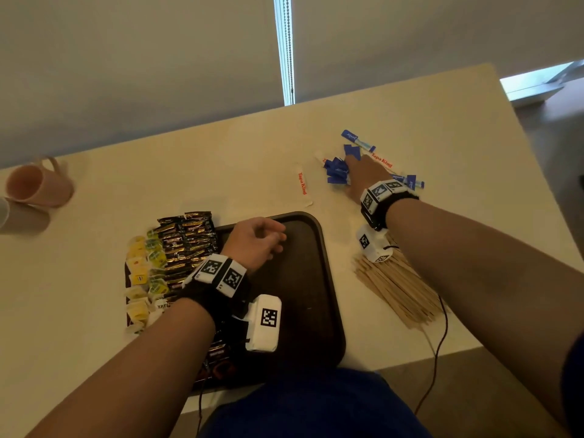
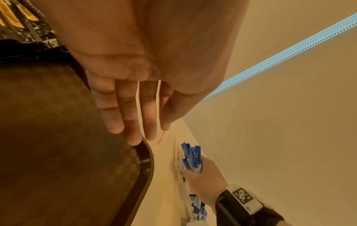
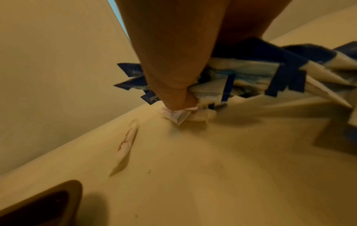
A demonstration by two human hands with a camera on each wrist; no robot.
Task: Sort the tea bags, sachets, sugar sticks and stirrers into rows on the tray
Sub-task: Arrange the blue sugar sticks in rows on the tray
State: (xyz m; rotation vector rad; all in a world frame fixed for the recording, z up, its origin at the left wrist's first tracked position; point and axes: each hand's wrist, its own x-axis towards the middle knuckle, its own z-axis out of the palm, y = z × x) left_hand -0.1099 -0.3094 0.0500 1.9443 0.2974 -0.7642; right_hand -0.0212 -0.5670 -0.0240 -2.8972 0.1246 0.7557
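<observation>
I am seeing the right hand (image 1: pixel 363 173) clutching a bundle of blue-and-white paper sugar sticks (image 1: pixel 337 170). The left hand (image 1: pixel 257 240) is hovering loose-fingered, holding nothing, over the dark brown plastic tray (image 1: pixel 311 279).

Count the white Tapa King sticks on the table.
3 sticks: one alone beyond the tray; one poking out left of the blue sticks; one just right of the right hand. Others may hide underneath.

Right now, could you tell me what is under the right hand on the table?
The right hand grips a bunch of blue sugar sticks, with white red-lettered sachets among them. How many lie beneath the palm is hidden.
</observation>
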